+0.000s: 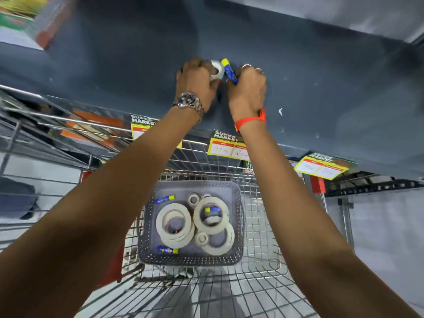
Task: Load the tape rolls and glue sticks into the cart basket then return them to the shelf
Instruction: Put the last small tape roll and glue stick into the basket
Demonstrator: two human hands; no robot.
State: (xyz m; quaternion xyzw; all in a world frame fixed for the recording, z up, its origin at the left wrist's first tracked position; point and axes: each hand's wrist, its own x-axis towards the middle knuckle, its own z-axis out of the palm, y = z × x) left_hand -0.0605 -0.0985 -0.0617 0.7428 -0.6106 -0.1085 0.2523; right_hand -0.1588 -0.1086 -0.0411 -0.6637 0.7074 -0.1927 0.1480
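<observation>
Returning stock to the shelf (298, 72), the left hand (197, 76) gripped a clear tape roll (217, 69) and the right hand (249, 88) a glue stick (229, 71); releasing them there seemed next, more waiting in the basket (238, 228).

Dark grey shelf (309, 72) was mostly bare w/ a few white specks. Price tags (227, 145) hung along its front edge. Blurred colourful boxes (27, 17) sat at its far left corner. Below the front edge, a wire cart (263, 260) carried a grey basket (238, 226) holding several tape rolls (174, 226) & three glue sticks (167, 250).
</observation>
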